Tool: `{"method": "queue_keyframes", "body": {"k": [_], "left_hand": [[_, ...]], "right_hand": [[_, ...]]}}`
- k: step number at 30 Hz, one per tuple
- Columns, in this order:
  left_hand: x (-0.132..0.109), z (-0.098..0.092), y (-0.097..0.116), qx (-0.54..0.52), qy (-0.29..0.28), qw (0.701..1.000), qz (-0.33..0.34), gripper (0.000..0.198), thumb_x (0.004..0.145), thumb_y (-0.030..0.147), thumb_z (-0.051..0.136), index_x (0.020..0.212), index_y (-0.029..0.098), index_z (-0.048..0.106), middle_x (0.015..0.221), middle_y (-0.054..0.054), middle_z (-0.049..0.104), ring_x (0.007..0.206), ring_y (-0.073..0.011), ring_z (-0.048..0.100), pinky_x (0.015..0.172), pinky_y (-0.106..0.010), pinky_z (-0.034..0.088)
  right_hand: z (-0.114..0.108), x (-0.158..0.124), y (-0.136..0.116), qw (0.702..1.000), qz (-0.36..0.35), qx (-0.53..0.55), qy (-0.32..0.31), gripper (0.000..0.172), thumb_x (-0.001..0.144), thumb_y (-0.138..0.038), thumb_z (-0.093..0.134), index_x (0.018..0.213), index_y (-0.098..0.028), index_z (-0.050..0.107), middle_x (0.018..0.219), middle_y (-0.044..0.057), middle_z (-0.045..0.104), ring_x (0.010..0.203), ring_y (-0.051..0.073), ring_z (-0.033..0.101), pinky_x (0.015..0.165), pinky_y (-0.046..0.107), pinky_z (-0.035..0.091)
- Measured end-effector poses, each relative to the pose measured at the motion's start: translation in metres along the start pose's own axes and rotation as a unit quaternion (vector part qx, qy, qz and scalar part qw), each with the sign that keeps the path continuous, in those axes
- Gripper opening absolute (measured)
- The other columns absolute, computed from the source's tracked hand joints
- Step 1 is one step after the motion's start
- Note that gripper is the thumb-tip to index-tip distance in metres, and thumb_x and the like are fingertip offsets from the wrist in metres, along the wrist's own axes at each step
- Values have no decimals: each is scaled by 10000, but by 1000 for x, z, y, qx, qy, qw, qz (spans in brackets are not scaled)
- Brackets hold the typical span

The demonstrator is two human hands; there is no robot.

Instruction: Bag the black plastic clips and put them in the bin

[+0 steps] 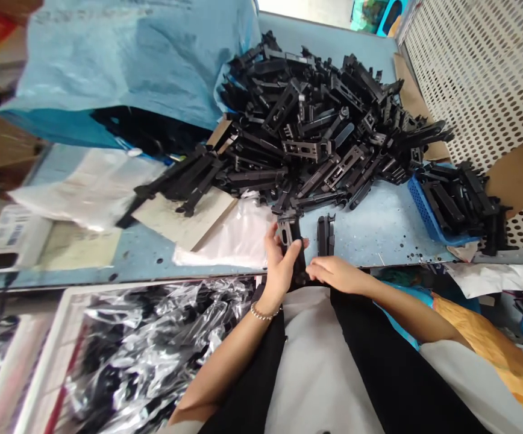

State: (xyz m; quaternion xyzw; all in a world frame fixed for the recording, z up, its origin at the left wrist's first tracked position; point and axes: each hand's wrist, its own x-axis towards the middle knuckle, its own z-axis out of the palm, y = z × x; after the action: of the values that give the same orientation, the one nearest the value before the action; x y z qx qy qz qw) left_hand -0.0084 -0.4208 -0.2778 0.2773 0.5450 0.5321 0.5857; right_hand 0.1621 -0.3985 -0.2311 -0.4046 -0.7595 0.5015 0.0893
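My left hand (280,265) is closed around a long black plastic part (294,235) with a slotted grey metal plate at its upper end. The part stands over the table's front edge, its thumb-side face toward me. Close to its lower end, my right hand (334,273) has its fingers curled together; what they pinch, if anything, is hidden. Just beyond the right hand, a second black part (325,235) of similar shape lies on the blue tabletop (370,241). A large heap of such black parts (306,132) covers the back of the table.
A blue basket (428,211) of black parts stands at the right, by a perforated white panel (482,78). Cardboard (187,217) and clear plastic bags (238,235) lie to the left, below a big blue sack (130,60). Under the table edge, a white-rimmed crate (58,337) holds plastic-wrapped dark items.
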Motion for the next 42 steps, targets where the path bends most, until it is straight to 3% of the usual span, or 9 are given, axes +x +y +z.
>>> {"method": "queue_keyframes", "body": {"k": [4, 10, 15, 22, 27, 31, 33, 36, 42], "left_hand": [[29, 0, -28, 187, 20, 979, 80, 450, 933, 395, 584, 1343, 211, 550, 1314, -121, 620, 1281, -275, 590, 1134, -447, 444], [48, 0, -34, 434, 8, 873, 222, 385, 968, 317, 528, 1302, 155, 628, 1405, -212, 548, 1362, -354, 483, 1175, -610, 320], [59, -8, -17, 326, 12, 919, 221, 330, 988, 379, 530, 1238, 199, 650, 1305, -142, 633, 1250, -266, 573, 1102, -465, 456], [91, -4, -8, 86, -41, 988, 122, 428, 942, 370, 594, 1325, 179, 581, 1298, -141, 668, 1122, -243, 697, 1051, -455, 533], [83, -1, 11, 54, -61, 976, 203, 536, 942, 463, 650, 1417, 257, 513, 1416, -137, 601, 1186, -233, 664, 1070, -446, 518], [75, 21, 40, 23, -137, 963, 233, 719, 869, 569, 721, 1480, 292, 463, 1490, -117, 549, 1310, -270, 588, 1101, -424, 494], [70, 31, 54, 10, -181, 967, 180, 726, 849, 580, 735, 1460, 276, 487, 1351, -108, 645, 1116, -253, 683, 955, -392, 573], [56, 34, 70, -6, -197, 977, 80, 556, 849, 514, 750, 1299, 224, 600, 1071, -68, 730, 692, -153, 666, 659, -296, 564], [27, 28, 75, -45, -204, 978, -7, 424, 802, 502, 775, 1039, 183, 625, 828, -3, 689, 534, -101, 587, 490, -228, 434]], "right_hand": [[-50, 44, 22, 953, -2, -228, 198, 221, 1054, -248, 444, 1073, -220, 662, 1059, 93, 691, 1018, 248, 606, 847, 363, 481], [-84, 123, 45, 899, -48, -398, 175, 211, 983, -171, 572, 1158, -162, 689, 1125, 168, 634, 1120, 340, 525, 920, 477, 465], [-102, 128, 33, 920, -71, -322, 213, 250, 1053, -224, 459, 1039, -187, 705, 1091, 110, 609, 1064, 262, 536, 948, 407, 453], [-94, 122, 32, 931, -24, -349, 104, 207, 920, -128, 624, 1108, -181, 691, 1204, 122, 649, 1125, 292, 576, 979, 464, 444], [-132, 121, 34, 966, -87, -18, 245, 234, 977, -306, 562, 1142, -204, 694, 1124, 58, 716, 1070, 235, 646, 963, 400, 514], [-124, 109, 13, 965, -109, 170, 165, 399, 1006, -524, 480, 1138, -212, 690, 893, 25, 698, 799, 200, 662, 704, 336, 562], [-108, 99, 1, 970, -116, 149, 150, 421, 1013, -550, 458, 1087, -210, 694, 871, 33, 666, 773, 193, 645, 671, 330, 557], [-96, 80, -7, 950, -148, 37, 271, 363, 1034, -500, 441, 1116, -222, 659, 1035, 70, 633, 918, 205, 633, 771, 356, 563], [-94, 63, -3, 926, -212, -107, 292, 358, 1029, -545, 454, 911, -230, 572, 911, 59, 586, 881, 219, 574, 818, 390, 509]]}}
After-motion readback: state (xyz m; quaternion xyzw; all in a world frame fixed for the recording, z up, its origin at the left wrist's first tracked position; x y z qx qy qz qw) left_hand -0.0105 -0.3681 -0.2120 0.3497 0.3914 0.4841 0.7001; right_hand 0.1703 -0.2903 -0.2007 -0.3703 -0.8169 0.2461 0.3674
